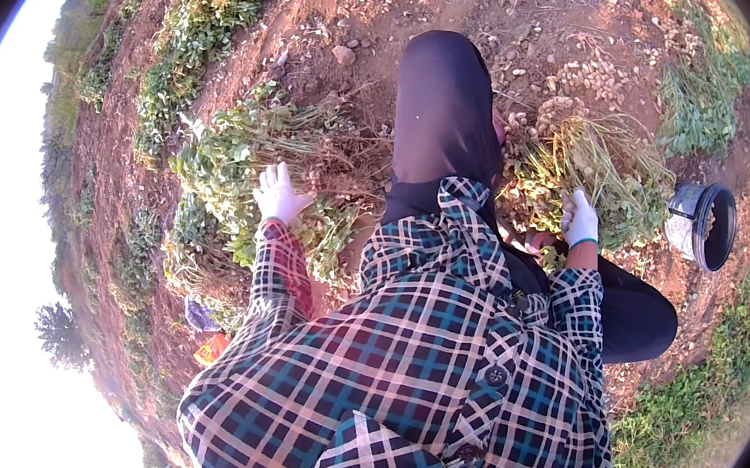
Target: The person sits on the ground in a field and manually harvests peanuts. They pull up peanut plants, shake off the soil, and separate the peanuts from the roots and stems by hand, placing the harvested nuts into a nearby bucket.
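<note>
My left hand (278, 194), in a white glove, is spread with fingers apart over a heap of pulled peanut plants (226, 159). Leaves lie under and around it, while the stems and roots run rightward toward my raised knee. On the other side, my gloved right hand (579, 220) is curled into a fist beside a second pile of plants (618, 169). I see nothing clearly held in that fist; its inner side is hidden. Picked peanuts (593, 79) lie on the soil beyond this pile.
A bucket (681, 223) with peanuts inside leans or lies right of the second pile. More uprooted plants (704, 90) sit at the far right, and a leafy row (191, 33) runs on the left. An orange bag (211, 349) is near my left elbow. Stones (343, 55) dot the soil.
</note>
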Tool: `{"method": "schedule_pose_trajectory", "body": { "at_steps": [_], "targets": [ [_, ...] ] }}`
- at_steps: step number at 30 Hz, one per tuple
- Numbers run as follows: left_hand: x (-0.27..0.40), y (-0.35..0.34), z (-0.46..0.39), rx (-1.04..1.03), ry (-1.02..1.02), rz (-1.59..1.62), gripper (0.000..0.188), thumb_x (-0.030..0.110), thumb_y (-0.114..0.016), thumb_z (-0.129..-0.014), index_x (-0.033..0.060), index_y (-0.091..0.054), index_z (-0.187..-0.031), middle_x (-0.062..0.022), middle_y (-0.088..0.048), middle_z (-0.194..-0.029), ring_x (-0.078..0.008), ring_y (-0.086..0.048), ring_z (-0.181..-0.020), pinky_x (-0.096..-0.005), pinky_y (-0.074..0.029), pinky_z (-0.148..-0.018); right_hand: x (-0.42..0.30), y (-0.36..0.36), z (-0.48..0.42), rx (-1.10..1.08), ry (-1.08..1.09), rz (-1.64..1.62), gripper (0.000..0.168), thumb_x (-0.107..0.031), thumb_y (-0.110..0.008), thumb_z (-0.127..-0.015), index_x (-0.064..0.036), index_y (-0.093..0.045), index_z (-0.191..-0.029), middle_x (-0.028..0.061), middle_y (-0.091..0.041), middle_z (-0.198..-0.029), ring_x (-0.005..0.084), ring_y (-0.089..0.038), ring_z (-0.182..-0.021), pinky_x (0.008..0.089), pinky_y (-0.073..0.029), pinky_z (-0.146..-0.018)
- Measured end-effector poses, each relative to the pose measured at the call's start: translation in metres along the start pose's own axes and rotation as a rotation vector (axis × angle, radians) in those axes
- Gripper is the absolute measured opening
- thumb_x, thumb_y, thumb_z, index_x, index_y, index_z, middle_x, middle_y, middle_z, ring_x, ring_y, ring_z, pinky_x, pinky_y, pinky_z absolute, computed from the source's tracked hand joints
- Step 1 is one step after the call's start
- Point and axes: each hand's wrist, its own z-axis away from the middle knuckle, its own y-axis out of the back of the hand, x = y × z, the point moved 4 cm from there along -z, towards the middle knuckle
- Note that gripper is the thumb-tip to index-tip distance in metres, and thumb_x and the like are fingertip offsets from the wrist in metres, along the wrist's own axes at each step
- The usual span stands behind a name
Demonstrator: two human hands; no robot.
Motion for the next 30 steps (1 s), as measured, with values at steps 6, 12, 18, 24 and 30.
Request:
{"method": "schedule_pose_trajectory", "body": {
  "at_steps": [6,12,18,24,30],
  "targets": [
    [0.010,0.068,-0.018,0.432,-0.141,0.443,0.040,0.025,-0.066,-0.077,0.0032,-0.062,-0.111,-0.0142,-0.064,-0.111,-0.0306,-0.060,-0.104,-0.0394,-0.047,-0.089,-0.038,-0.009,0.025,-0.008,0.321,-0.045,0.016,-0.019,-0.058,-0.089,-0.008,-0.060,-0.100,0.0000,-0.054,-0.068,0.0077,-0.046,-0.048,0.0218,-0.039,-0.043],
    [0.130,0.153,0.009,0.377,-0.319,1.387,0.026,0.000,-0.060,-0.085,-0.0011,-0.064,-0.111,-0.0122,-0.066,-0.108,-0.0187,-0.062,-0.095,-0.0288,-0.049,-0.084,-0.087,0.005,0.032,0.275,0.618,0.300,0.027,-0.024,-0.061,-0.085,-0.002,-0.065,-0.099,0.0071,-0.065,-0.079,0.0149,-0.061,-0.068,0.0289,-0.049,-0.062],
    [0.269,0.194,0.063,0.693,-1.084,0.756,0.014,0.009,-0.070,-0.072,0.0122,-0.066,-0.085,-0.0013,-0.068,-0.090,-0.0201,-0.064,-0.092,-0.0453,-0.031,-0.103,-0.127,-0.010,0.021,0.403,0.763,1.033,0.074,-0.055,-0.065,-0.075,0.000,-0.053,-0.123,0.0241,-0.061,-0.116,0.0384,-0.060,-0.106,0.0430,-0.046,-0.092],
    [0.322,0.176,0.077,0.327,-1.280,0.871,0.018,0.014,-0.069,-0.068,0.0112,-0.065,-0.085,-0.0038,-0.066,-0.084,-0.0248,-0.062,-0.079,-0.0351,-0.048,-0.075,-0.105,-0.001,-0.037,0.203,0.167,1.482,0.066,-0.045,-0.065,-0.078,0.001,-0.055,-0.124,0.0223,-0.061,-0.119,0.0328,-0.058,-0.112,0.0391,-0.045,-0.095],
    [0.366,0.094,0.062,-0.891,-0.392,1.583,0.044,0.033,-0.069,-0.082,0.0030,-0.061,-0.113,0.0008,-0.060,-0.089,-0.0099,-0.053,-0.078,-0.0274,-0.041,-0.071,-0.092,-0.009,0.027,-0.103,0.441,0.799,0.030,-0.031,-0.065,-0.082,-0.001,-0.060,-0.084,0.0026,-0.054,-0.057,0.0123,-0.050,-0.044,0.0286,-0.042,-0.046]
  ]
}}
